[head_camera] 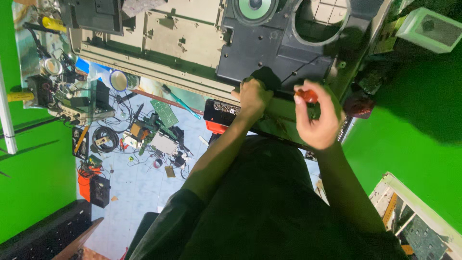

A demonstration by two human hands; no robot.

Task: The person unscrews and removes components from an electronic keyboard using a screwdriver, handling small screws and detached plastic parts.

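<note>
Your left hand (253,96) clenches the black speaker housing (274,53) at centre frame, bracing it; your right hand (315,118) grips a red-handled screwdriver (306,95).

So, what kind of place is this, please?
Probably a small electronics repair workshop. The floor is strewn with circuit boards, cables and tools. The left hand steadies an opened appliance chassis while the right hand holds a red-handled screwdriver.
</note>
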